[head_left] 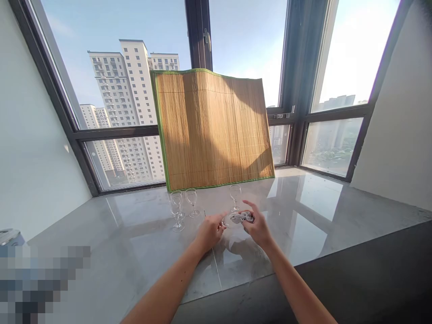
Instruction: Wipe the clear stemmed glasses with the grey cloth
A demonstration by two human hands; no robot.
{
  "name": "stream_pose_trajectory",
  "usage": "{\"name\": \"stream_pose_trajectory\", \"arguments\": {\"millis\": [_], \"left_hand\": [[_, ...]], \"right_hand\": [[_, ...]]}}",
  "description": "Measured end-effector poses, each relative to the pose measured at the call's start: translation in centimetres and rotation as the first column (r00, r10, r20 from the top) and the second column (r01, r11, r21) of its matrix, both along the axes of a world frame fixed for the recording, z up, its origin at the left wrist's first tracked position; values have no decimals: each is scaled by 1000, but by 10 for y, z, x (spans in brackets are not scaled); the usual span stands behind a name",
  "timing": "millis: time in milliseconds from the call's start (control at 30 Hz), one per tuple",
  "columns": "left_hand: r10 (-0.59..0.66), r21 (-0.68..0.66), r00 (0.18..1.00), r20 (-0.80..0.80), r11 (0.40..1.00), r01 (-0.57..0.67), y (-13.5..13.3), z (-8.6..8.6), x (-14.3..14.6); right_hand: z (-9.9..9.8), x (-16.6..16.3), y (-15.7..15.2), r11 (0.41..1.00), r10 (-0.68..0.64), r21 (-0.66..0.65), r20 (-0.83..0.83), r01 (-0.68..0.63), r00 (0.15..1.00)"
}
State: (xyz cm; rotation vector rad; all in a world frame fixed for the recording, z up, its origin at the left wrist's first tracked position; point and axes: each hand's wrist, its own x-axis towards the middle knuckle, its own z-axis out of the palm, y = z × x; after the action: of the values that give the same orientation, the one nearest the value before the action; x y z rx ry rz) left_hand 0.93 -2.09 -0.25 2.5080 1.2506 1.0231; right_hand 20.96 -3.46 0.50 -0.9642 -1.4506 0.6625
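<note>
My left hand (209, 231) pinches the stem end of a small clear wine glass (232, 220) held on its side above the grey stone sill. My right hand (257, 226) is closed on a small grey cloth (242, 217) pressed against that glass's bowl. Three more clear stemmed glasses stand upright on the sill: two close together (177, 209) with a third (192, 202) just right of them, and another (235, 196) beyond my right hand.
A bamboo mat (211, 128) with a green edge leans against the window behind the glasses. The polished stone sill (135, 243) runs between white side walls. A blurred patch covers the lower left corner.
</note>
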Motion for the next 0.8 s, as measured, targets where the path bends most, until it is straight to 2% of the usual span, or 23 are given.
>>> {"name": "stream_pose_trajectory", "arguments": {"millis": [100,200,267,433,633,800], "left_hand": [[5,-74,992,123,997,5,3,-4,2],[52,-86,981,189,996,-36,6,-6,4],[66,-62,977,201,997,-55,7,-7,4],[149,-57,973,174,988,-141,14,-13,7],[346,-91,937,-41,933,-349,17,-18,10],[258,-58,966,-10,964,-258,16,-11,8]], "right_hand": [[3,3,0,988,-153,-11,-130,152,980],[3,7,-1,937,-348,-25,-138,348,927],[2,8,-2,914,-406,-37,-125,404,906],[0,5,-3,901,-433,11,-65,434,899],[-1,-1,-8,906,-416,113,56,408,908],[-2,-5,-11,932,-349,146,126,330,929]]}}
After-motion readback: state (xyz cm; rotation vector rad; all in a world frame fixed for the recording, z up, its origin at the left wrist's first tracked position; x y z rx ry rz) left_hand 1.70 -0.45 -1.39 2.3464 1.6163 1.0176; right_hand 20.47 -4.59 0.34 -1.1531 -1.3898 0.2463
